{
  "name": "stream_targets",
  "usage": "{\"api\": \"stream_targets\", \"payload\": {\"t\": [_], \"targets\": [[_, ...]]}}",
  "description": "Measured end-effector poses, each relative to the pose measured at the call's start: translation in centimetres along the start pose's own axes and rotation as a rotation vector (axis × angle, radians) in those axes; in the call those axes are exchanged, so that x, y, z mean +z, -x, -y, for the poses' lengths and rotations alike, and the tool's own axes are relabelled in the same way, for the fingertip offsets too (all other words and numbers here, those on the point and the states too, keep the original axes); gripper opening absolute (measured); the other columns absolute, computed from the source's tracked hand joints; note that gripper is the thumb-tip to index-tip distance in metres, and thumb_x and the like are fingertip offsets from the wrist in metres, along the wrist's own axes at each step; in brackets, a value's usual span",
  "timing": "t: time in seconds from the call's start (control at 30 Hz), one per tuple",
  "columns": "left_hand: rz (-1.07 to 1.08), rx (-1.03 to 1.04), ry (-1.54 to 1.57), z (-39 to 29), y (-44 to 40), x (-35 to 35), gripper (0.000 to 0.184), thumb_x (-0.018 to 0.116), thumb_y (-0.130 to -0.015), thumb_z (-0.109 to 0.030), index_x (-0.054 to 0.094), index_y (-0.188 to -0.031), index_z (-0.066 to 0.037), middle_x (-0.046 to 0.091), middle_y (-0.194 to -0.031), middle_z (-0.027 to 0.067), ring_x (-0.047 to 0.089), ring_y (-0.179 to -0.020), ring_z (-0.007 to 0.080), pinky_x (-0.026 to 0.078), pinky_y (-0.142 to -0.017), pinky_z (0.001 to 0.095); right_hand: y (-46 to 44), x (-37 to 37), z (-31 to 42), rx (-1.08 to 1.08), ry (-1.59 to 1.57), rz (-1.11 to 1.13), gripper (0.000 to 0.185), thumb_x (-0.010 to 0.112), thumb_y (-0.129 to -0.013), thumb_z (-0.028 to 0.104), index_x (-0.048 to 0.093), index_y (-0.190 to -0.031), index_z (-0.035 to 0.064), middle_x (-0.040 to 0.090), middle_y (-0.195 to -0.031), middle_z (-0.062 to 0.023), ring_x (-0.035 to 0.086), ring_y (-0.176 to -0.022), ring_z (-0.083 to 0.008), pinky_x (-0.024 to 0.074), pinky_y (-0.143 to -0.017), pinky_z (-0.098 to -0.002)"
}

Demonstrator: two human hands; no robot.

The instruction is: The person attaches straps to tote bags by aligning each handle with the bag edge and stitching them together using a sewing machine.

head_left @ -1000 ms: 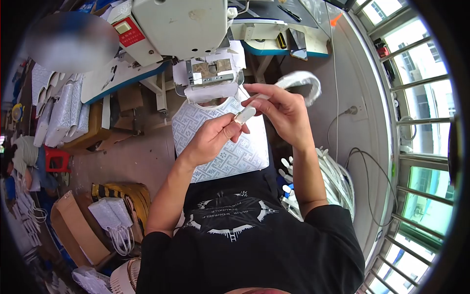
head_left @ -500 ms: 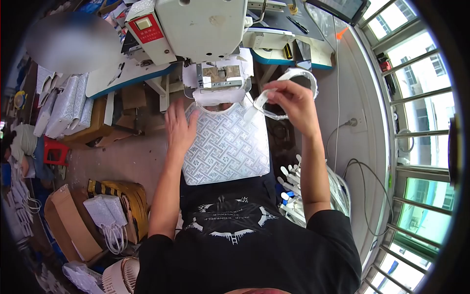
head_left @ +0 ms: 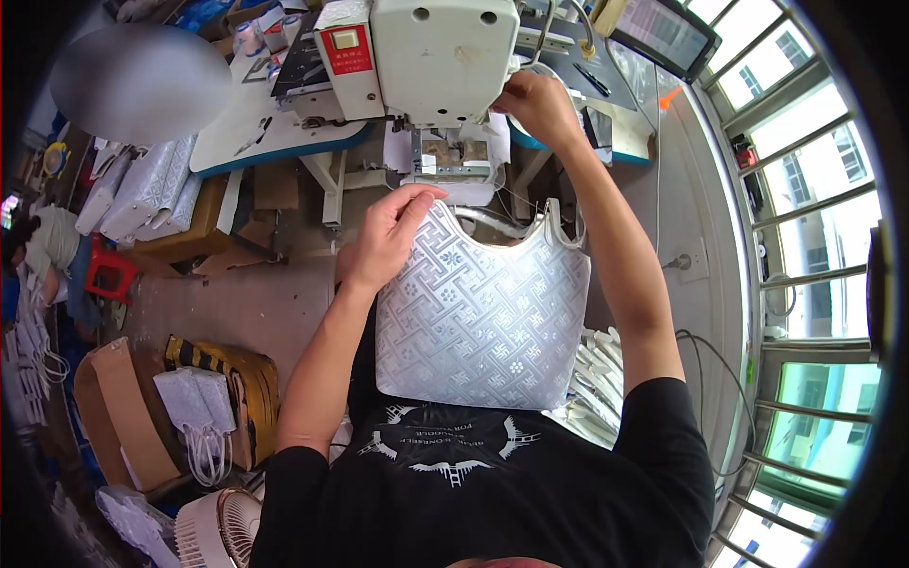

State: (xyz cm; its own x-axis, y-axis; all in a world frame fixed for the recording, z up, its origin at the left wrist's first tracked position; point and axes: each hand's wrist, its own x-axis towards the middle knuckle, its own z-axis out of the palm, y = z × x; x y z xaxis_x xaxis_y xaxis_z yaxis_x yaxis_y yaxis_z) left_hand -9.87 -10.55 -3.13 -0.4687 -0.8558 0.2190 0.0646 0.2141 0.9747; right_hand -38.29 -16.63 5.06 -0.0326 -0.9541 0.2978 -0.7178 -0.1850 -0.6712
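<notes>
A silver-grey handbag point(head_left: 483, 317) with a geometric pattern hangs upright in front of my body, its curved open top towards the machine. My left hand point(head_left: 390, 235) pinches its upper left corner between thumb and fingers. Part of a white strap point(head_left: 488, 223) shows behind the bag's opening. My right hand point(head_left: 542, 106) is raised to the right side of the white sewing machine head point(head_left: 445, 62). Its fingers are bent together there, and what they hold, if anything, is hidden. Below the head is the metal clamp plate point(head_left: 454, 156), just beyond the bag.
A red-labelled switch box point(head_left: 348, 62) is left of the machine head. Patterned bags point(head_left: 151, 194) are stacked at left, beside a red stool point(head_left: 111, 270). A carton point(head_left: 133, 412) and a fan point(head_left: 218, 530) stand lower left. White straps point(head_left: 601, 383) lie right of my lap.
My right hand has let go of the white strap and moved up to the machine head. My left hand now grips the bag's corner, and the bag has come away from the machine, turned slightly.
</notes>
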Motion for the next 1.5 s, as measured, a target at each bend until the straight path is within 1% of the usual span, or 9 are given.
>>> {"api": "stream_targets", "payload": {"t": [0.2, 0.3, 0.33, 0.43, 0.57, 0.73, 0.83, 1.27, 1.5], "targets": [[0.042, 0.027, -0.008, 0.8, -1.0, -0.3, 0.029, 0.062, -0.108, -0.028, 0.074, -0.124, -0.006, 0.075, -0.089, 0.0039, 0.065, -0.077, 0.009, 0.051, -0.071, 0.0264, -1.1, 1.3, -2.9, 0.039, -0.16, 0.114, 0.02, 0.078, -0.092, 0.021, 0.078, -0.106, 0.0071, 0.079, -0.092, -0.0121, 0.077, -0.081, -0.0221, 0.0577, -0.078, -0.0331], [0.168, -0.029, -0.437, -2.3, -1.0, -0.6, 0.034, 0.061, -0.107, -0.035, 0.073, -0.131, -0.013, 0.078, -0.095, 0.0155, 0.076, -0.084, 0.0259, 0.057, -0.075, 0.0373, -0.3, 3.1, -2.2, -0.187, 0.046, 0.097, 0.018, 0.079, -0.088, 0.019, 0.078, -0.103, 0.0094, 0.077, -0.091, -0.0157, 0.074, -0.08, -0.0307, 0.0582, -0.077, -0.0378], [0.166, -0.03, -0.436, -2.1, -1.1, -0.6, 0.034, 0.061, -0.107, -0.035, 0.073, -0.131, -0.013, 0.078, -0.095, 0.0155, 0.076, -0.084, 0.0259, 0.057, -0.075, 0.0373, -0.3, 3.4, -2.1, -0.188, 0.046, 0.1, 0.018, 0.079, -0.088, 0.019, 0.078, -0.103, 0.0094, 0.077, -0.091, -0.0157, 0.074, -0.08, -0.0307, 0.0582, -0.077, -0.0378], [0.202, 0.153, -0.592, -1.2, -1.4, -0.2, 0.039, 0.056, -0.107, -0.04, 0.067, -0.14, -0.02, 0.074, -0.089, 0.0211, 0.074, -0.083, 0.0376, 0.057, -0.075, 0.045, -0.1, 4.3, -2.0, -0.402, 0.151, -0.003, 0.018, 0.078, -0.085, 0.016, 0.078, -0.102, 0.0088, 0.074, -0.09, -0.0184, 0.071, -0.08, -0.0371, 0.0579, -0.076, -0.0437], [0.271, -0.024, -0.787, -2.2, -1.7, 0.0, 0.044, 0.054, -0.107, -0.041, 0.061, -0.146, -0.022, 0.075, -0.094, 0.0217, 0.071, -0.09, 0.0462, 0.057, -0.077, 0.0543, 0.4, 4.7, -1.7, -0.339, 0.137, 0.019, 0.019, 0.078, -0.083, 0.014, 0.078, -0.101, 0.0084, 0.073, -0.087, -0.0176, 0.07, -0.083, -0.0385, 0.0573, -0.076, -0.0473], [0.294, 0.001, -0.883, -2.3, -1.6, 0.2, 0.046, 0.054, -0.106, -0.041, 0.058, -0.148, -0.023, 0.074, -0.087, 0.0216, 0.072, -0.083, 0.0462, 0.057, -0.075, 0.0557, 0.8, 4.8, -1.4, -0.363, 0.129, 0.0, 0.018, 0.077, -0.083, 0.014, 0.077, -0.099, 0.0067, 0.073, -0.088, -0.0177, 0.07, -0.084, -0.039, 0.0576, -0.077, -0.0471], [0.257, 0.04, -0.948, -2.0, -1.6, 0.4, 0.047, 0.054, -0.106, -0.041, 0.057, -0.146, -0.017, 0.074, -0.079, 0.0194, 0.072, -0.074, 0.0452, 0.058, -0.069, 0.0577, 0.8, 4.6, -1.5, -0.362, 0.176, -0.011, 0.017, 0.077, -0.082, 0.013, 0.077, -0.098, 0.0057, 0.072, -0.088, -0.0176, 0.069, -0.084, -0.0387, 0.0578, -0.077, -0.0471], [0.253, 0.02, -0.931, -1.1, -2.0, 1.0, 0.045, 0.054, -0.107, -0.042, 0.06, -0.136, -0.009, 0.073, -0.076, 0.0217, 0.072, -0.074, 0.0454, 0.057, -0.067, 0.0573, 1.3, 4.5, -1.5, -0.474, 0.122, -0.014, 0.017, 0.077, -0.083, 0.008, 0.076, -0.1, 0.0062, 0.07, -0.087, -0.0136, 0.069, -0.082, -0.0365, 0.0573, -0.075, -0.0471], [0.238, 0.034, -0.996, -0.5, -2.2, 1.3, 0.047, 0.053, -0.107, -0.043, 0.059, -0.133, -0.005, 0.071, -0.073, 0.0232, 0.071, -0.073, 0.047, 0.056, -0.068, 0.0583, 1.4, 4.9, -1.8, -0.516, 0.11, -0.032, 0.027, 0.073, -0.077, 0.001, 0.075, -0.103, 0.0056, 0.069, -0.097, -0.016, 0.066, -0.09, -0.0403, 0.0577, -0.079, -0.047]]}}
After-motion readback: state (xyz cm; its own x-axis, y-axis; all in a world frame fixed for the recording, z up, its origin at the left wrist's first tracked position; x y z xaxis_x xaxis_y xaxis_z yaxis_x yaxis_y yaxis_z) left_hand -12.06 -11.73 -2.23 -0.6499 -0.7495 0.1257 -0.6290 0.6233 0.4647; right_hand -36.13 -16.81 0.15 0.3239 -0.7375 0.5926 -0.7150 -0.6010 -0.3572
